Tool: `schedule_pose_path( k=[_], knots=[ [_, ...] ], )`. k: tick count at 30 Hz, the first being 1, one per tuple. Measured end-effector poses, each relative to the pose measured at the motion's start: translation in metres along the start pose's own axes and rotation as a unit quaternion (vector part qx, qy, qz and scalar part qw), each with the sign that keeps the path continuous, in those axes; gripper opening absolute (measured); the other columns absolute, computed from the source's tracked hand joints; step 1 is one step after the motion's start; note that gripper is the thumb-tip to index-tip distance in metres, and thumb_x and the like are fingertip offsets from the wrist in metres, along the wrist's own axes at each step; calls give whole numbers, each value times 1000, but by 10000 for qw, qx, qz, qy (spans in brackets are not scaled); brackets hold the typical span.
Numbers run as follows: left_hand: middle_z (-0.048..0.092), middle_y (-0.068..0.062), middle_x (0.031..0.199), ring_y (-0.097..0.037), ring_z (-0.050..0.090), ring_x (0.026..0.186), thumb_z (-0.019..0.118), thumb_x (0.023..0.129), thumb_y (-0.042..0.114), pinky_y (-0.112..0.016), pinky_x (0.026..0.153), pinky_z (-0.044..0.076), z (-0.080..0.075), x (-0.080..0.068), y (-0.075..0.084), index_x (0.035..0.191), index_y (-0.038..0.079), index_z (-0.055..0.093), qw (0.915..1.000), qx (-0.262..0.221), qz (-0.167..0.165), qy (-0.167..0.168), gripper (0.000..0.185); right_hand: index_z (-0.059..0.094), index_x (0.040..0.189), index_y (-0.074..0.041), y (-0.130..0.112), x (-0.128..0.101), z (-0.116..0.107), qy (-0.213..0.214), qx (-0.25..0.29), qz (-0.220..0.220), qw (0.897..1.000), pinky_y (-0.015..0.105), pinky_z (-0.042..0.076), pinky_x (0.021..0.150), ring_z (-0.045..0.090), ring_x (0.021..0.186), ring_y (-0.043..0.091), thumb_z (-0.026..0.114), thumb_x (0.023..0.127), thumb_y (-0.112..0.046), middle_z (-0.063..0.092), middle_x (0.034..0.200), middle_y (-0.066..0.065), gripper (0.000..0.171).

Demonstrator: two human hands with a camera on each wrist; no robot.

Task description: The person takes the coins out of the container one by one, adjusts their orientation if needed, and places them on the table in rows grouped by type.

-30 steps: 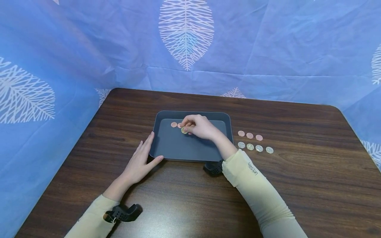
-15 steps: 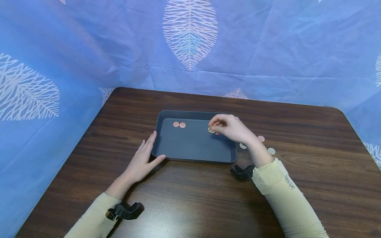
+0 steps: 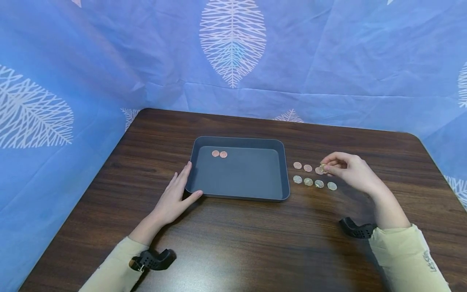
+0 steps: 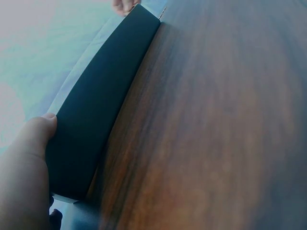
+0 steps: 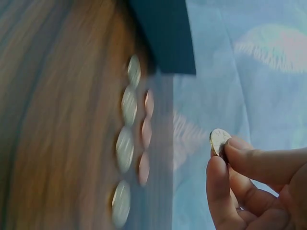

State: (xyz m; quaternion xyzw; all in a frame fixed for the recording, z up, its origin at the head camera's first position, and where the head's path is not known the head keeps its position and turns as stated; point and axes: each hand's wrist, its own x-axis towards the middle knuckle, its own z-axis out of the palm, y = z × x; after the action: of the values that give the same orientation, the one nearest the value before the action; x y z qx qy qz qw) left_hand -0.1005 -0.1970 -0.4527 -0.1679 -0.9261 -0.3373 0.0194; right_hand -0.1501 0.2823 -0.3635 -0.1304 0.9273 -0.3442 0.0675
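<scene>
Item: your right hand, pinching a silver coin edge-on between thumb and forefinger, remaining fingers curled loosely beneath. A second ago those fingers held that coin over the tray, close to the two copper coins lying in its far left corner; half a second ago they were crossing the tray's right rim; now they hang over the bare tabletop right of the tray. Judgement: the coin is being taken out of the tray and added to the sorted rows, not yet set down. Placement: directly beneath and just left of your fingertips, a far row of three copper coins; nearer you, a row of four silver coins, its right end just below your fingers. Pose: right forearm angled in from the lower right, wrist raised, palm turned leftward. Item: your left hand, unmoved throughout, fingers straight and together along the tray's left wall, thumb pressed against its near corner, steadying it; forearm flat on the tabletop.
</scene>
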Motion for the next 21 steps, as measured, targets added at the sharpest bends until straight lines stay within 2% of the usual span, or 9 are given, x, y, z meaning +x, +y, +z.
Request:
schedule_pose_path(
  k=[4,8,12,21],
  knots=[
    [8,-5,159,-17,10,144,55,95,47,-45,116,5,0,0,0,155,17,3,10000,-20,7,10,85,64,108,-4,19,-11,-7,-11,-194,146,9997,31,51,65,65,80,17,58,97,-19,67,94,10,20],
    [8,-3,159,-16,10,144,54,95,48,-45,116,5,0,0,-1,155,17,3,10000,-7,13,21,85,64,108,-4,32,-17,-11,-270,-206,434,9985,33,50,66,64,76,19,58,97,-25,67,91,8,25],
    [7,-2,159,-15,10,144,53,94,51,-44,116,5,0,1,-1,155,17,4,10000,-9,27,30,85,63,107,-2,39,-21,-12,-467,-199,656,9966,34,50,66,64,74,19,57,97,-24,67,88,7,25],
    [7,-2,159,-16,11,144,54,95,48,-44,116,5,0,1,1,155,15,4,10000,-22,60,24,85,63,103,0,49,-26,-10,-604,-360,781,9945,32,50,64,64,72,16,59,96,-16,66,84,4,18]
  ],
)
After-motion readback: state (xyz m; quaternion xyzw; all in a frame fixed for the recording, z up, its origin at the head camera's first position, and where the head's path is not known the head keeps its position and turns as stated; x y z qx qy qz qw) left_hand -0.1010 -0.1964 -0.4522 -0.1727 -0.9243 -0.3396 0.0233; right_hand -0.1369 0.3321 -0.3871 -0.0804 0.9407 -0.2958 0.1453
